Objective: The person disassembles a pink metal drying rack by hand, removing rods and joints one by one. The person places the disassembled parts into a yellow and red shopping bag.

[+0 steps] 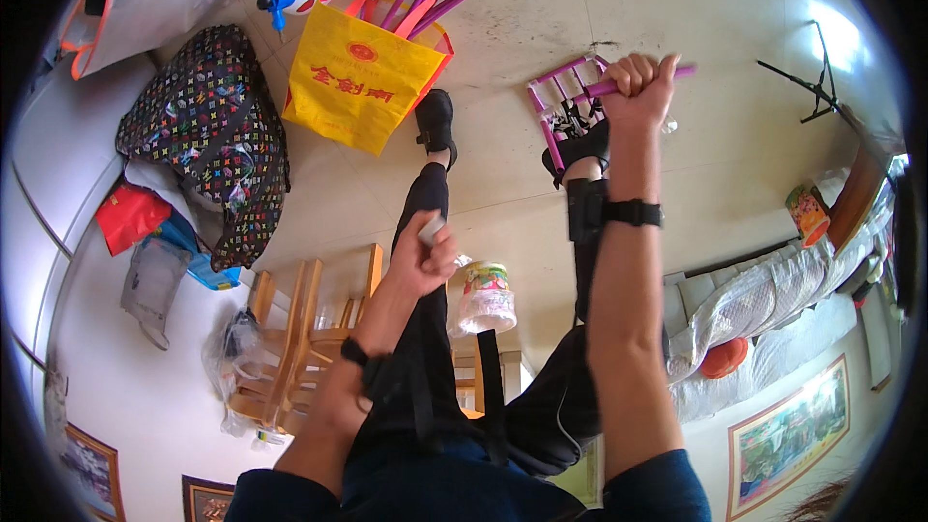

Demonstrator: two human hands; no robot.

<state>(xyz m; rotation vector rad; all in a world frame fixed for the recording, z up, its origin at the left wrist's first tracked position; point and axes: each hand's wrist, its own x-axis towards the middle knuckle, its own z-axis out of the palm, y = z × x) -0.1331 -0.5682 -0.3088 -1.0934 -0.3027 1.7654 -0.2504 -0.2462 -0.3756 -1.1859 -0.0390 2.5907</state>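
Scanning left to right:
patterned bag (pixel 208 130): far left on the tiled floor (pixel 735 135), slumped against the wall, well apart from both hands.
yellow bag (pixel 362 77): far centre-left, purple rods (pixel 425 10) stick out of its top; if more rods get pulled from it, it could tip, since it stands soft and unsupported.
wooden chair (pixel 290 338): near left, just beside the left forearm; an elbow swing could knock it.
left hand (pixel 423 251): clenched on a small grey piece (pixel 432 227), only its tip shows, kind cannot be told. Risk: grip looks like a pinch at the top of the fist, so the piece could slip out and fall to the floor between the legs.
plastic-wrapped tub (pixel 483 295): just right of the left hand, near the legs; a dropped piece or a knee could topple it.
right hand (pixel 640 82): fist closed round one purple rod (pixel 599 89), arm stretched far out.
purple rack (pixel 561 101): far centre on the floor by the right shoe (pixel 580 147), joined to the gripped rod. Risk: rack is held by a single rod at arm's length; twisting could pop the rod from its joint or swing the frame into the shoe.
black stand (pixel 817 87): far right, thin legs, apart from the rack; trip hazard if the person steps that way.
sofa (pixel 773 300): near right, covered in pale cloth, not involved.
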